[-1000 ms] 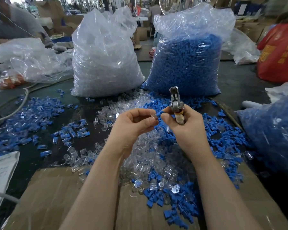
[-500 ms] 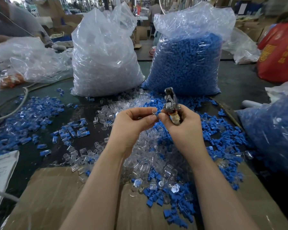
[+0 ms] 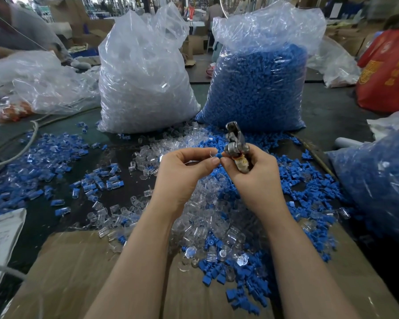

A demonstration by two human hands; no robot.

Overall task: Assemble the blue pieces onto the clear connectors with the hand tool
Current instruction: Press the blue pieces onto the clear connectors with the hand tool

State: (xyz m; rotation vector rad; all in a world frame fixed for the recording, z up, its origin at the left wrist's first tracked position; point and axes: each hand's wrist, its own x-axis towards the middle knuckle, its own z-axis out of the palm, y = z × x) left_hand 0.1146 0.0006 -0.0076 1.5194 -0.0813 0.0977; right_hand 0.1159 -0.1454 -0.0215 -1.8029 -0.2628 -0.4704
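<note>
My left hand (image 3: 184,173) pinches a small clear connector (image 3: 209,155) between thumb and fingertips, held up over the pile. A small blue piece (image 3: 218,155) sits between the fingertips of both hands, at the connector's end. My right hand (image 3: 256,173) grips the metal hand tool (image 3: 236,143) in its palm, jaws pointing up and away, while its thumb and forefinger touch the blue piece. Below my hands lies a heap of loose clear connectors (image 3: 207,217) mixed with loose blue pieces (image 3: 309,187).
A big bag of clear connectors (image 3: 143,77) and a big bag of blue pieces (image 3: 258,88) stand at the back. Assembled blue-and-clear parts (image 3: 39,162) spread on the left. Cardboard (image 3: 74,272) lies in front, another blue bag (image 3: 382,185) at the right, a cable (image 3: 21,146) far left.
The tool has tilted a little and both hands have shifted slightly lower and closer; the blue piece now shows between the fingertips.
</note>
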